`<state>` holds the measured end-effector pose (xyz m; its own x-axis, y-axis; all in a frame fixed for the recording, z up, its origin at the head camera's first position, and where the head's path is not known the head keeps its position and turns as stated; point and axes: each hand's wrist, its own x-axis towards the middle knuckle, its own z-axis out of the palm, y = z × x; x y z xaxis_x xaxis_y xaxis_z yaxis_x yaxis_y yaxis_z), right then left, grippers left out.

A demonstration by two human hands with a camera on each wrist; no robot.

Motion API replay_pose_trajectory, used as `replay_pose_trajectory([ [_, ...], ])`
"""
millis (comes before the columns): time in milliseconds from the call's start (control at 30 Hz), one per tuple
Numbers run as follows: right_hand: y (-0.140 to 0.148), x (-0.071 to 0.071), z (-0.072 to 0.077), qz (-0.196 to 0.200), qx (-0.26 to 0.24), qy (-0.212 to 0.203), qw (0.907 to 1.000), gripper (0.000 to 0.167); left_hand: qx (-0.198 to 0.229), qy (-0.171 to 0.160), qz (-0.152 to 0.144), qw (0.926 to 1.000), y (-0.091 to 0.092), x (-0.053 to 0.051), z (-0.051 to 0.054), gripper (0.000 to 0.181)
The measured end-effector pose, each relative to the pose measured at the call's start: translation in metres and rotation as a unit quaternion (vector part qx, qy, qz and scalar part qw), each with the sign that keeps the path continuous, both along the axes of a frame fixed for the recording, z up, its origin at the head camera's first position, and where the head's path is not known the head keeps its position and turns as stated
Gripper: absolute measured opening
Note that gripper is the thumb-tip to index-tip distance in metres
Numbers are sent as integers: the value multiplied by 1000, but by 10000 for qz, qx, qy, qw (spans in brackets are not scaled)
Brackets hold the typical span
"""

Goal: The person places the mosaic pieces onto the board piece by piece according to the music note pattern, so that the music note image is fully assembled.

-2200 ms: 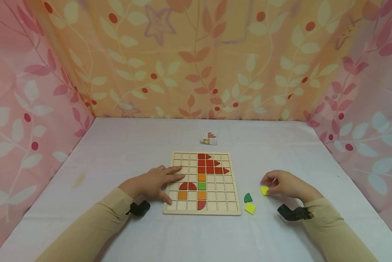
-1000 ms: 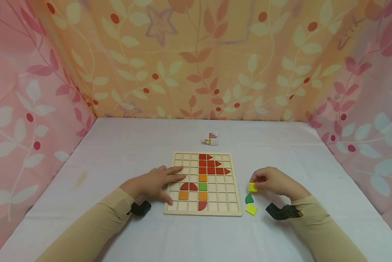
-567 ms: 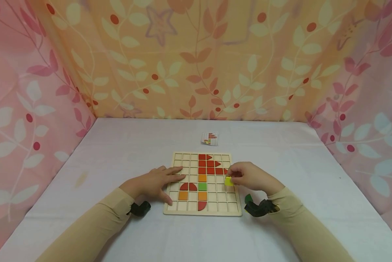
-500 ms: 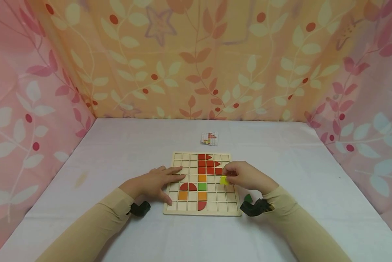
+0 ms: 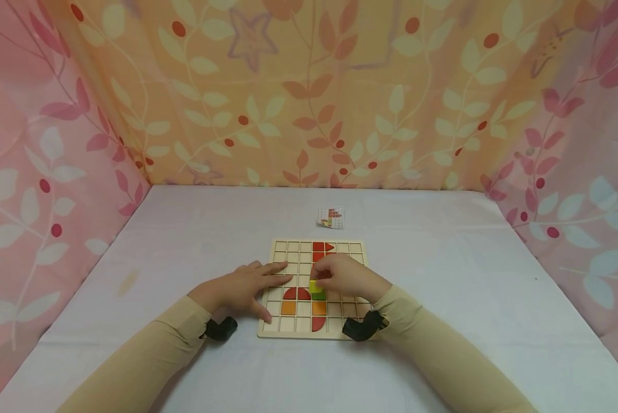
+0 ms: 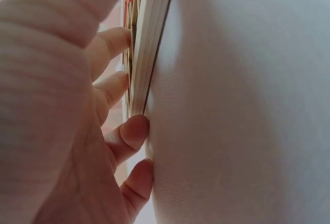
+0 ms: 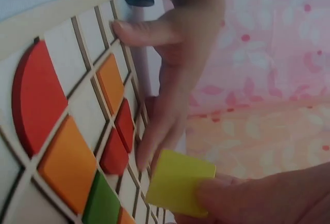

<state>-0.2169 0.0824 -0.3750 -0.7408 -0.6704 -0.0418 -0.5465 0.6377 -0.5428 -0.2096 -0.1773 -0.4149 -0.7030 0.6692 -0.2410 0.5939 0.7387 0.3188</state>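
Observation:
A wooden grid board (image 5: 288, 335) lies on the white table, with red, orange and green pieces set in its cells. My right hand (image 5: 347, 275) pinches a yellow square tile (image 7: 178, 182) between thumb and fingers, held above the middle of the board near the green square (image 5: 319, 296). The hand covers part of the red rows. My left hand (image 5: 237, 289) rests on the board's left edge, fingers spread; in the left wrist view two fingers lie over the rim and two touch the cloth. An orange square (image 7: 67, 164) and a red quarter-round (image 7: 40, 97) sit in cells.
A small printed card (image 5: 330, 218) with a coloured grid picture lies behind the board. Patterned curtains (image 5: 309, 115) stand at the back and both sides. Black wrist cameras (image 5: 363, 326) jut from both sleeves. My right arm hides the tabletop right of the board.
My right hand has picked up the yellow tile from the table on the right and carried it left over the board. The left hand has stayed in place.

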Motion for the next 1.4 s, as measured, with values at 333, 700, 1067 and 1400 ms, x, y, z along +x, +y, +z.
replay_pose_trajectory([
  [333,-22,7,-11,38,322,-285,9991,13,79,74,-57,9999,-1,0,-1,92],
  [700,-29,11,-13,102,591,-482,9970,14,150,106,-187,9997,-1,-1,1,94],
  [1067,-31,13,-15,-69,575,-481,9972,19,142,38,-137,9998,-1,-1,0,93],
  [1400,-30,14,-16,-8,522,-578,9970,16,119,3,-76,9999,-1,0,2,93],
])
